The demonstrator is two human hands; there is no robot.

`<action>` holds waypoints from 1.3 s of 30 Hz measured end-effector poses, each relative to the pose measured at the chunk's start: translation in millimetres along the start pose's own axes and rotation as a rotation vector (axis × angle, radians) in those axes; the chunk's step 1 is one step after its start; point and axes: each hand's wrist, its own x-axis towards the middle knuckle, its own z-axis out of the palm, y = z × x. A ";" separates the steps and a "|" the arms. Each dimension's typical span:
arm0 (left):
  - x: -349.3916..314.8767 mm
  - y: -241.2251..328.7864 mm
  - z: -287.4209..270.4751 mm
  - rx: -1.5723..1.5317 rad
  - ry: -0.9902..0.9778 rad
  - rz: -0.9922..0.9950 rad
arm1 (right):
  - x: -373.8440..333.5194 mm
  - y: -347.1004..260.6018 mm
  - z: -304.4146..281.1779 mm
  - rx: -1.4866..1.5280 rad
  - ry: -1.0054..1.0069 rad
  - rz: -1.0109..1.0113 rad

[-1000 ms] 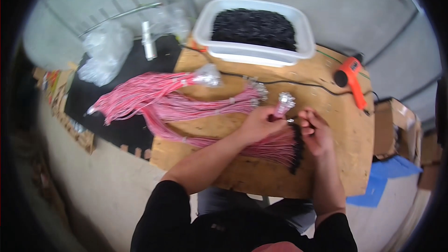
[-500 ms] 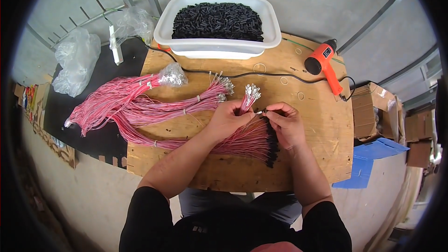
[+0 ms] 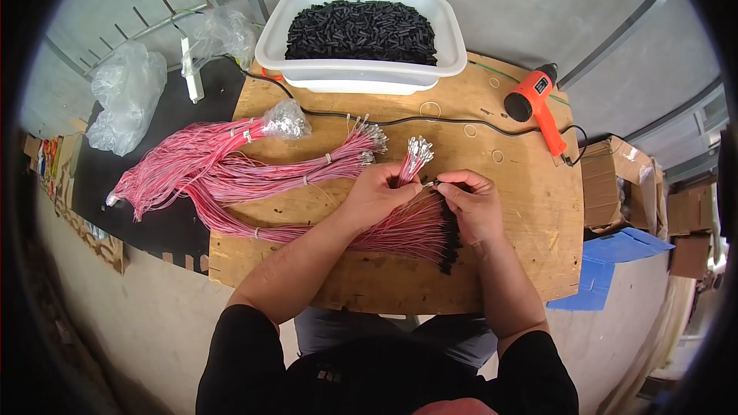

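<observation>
My left hand (image 3: pixel 378 197) is closed round a bunch of pink wires, whose silver terminals (image 3: pixel 416 155) stick up past the fingers. One terminal lies out sideways between thumb and forefinger, toward my right hand. My right hand (image 3: pixel 475 204) pinches a small black sleeve (image 3: pixel 435 183) at that terminal's end; whether the sleeve is on it, I cannot tell. Below both hands fans a spread of pink wires (image 3: pixel 384 234) with black-sleeved ends (image 3: pixel 448 250). More tied wire bundles (image 3: pixel 307 177) lie to the left, one with its ends in a clear plastic bag (image 3: pixel 286 121).
At the back of the wooden table (image 3: pixel 530 238) stands a white tub (image 3: pixel 361 81) of black sleeves (image 3: pixel 361 31). An orange heat gun (image 3: pixel 538 104) lies at the back right, its black cord (image 3: pixel 407 120) crossing the table. Rubber bands (image 3: pixel 430 110), plastic bags (image 3: pixel 131 96) and a cardboard box (image 3: pixel 607 184) are around.
Both hands stay nearly in place, still pinching at the same terminal. The view has shifted very slightly; nothing has been let go or taken up.
</observation>
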 end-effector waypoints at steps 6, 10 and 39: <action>0.2 -1.1 -0.8 -0.021 -0.010 -0.004 | -0.9 -1.6 1.7 -0.015 0.004 0.013; 0.1 0.6 -0.5 0.050 -0.016 -0.006 | -0.7 -0.3 0.1 -0.022 -0.009 0.000; -0.5 -2.1 -3.0 0.128 -0.020 -0.011 | 2.8 -6.9 -10.7 0.213 -0.091 0.115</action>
